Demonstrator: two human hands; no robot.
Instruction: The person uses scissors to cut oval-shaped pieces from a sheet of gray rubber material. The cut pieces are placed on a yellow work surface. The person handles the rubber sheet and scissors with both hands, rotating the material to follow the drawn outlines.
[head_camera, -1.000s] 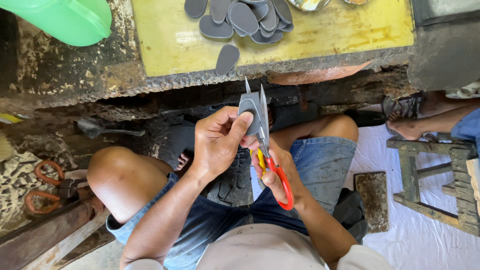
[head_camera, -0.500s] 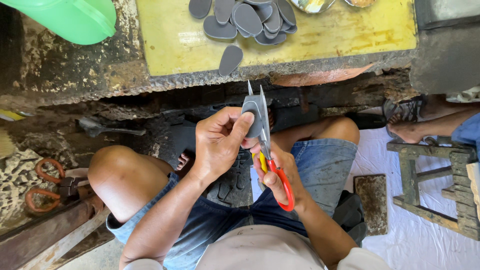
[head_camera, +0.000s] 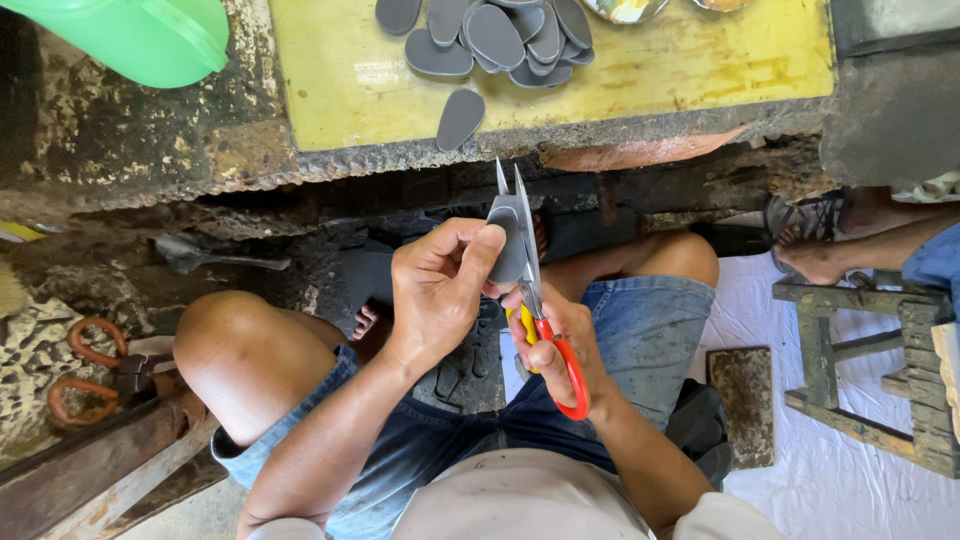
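— Above the lap, between the knees, what sits in each grip?

— Left hand (head_camera: 440, 300) pinches a grey oval piece (head_camera: 508, 240) between thumb and fingertips, clamped on its near half. Right hand (head_camera: 555, 345) is closed through the red and yellow loops of the scissors (head_camera: 530, 290), fingers wrapped tight on the handles.

— Which way do the scissors point?

— Away from the body, toward the worktop (head_camera: 330, 90). Their long axis runs near to far, tilted slightly left at the tips. The two steel blades stand a little apart at the points, with the grey piece lying against them; its long axis runs the same way.

— What is the piece like?

— Flat, thin, matte, rounded at the ends, like rubber or foam sheet; I cannot tell which.

— And farther out?

— On the far side, a yellow, scuffed board tops the worktop, its edge rough and crusted. A pile of grey ovals (head_camera: 500, 40) of the same shape lies loose on it, overlapping, and one single oval (head_camera: 460, 118) rests near the board's edge, just apart from the pile. A green plastic vessel (head_camera: 140, 35) shows at far left; its contents are hidden. At right, a worn wooden stool (head_camera: 860, 370) stands on white sheeting, beside another person's sandalled foot (head_camera: 810, 240).
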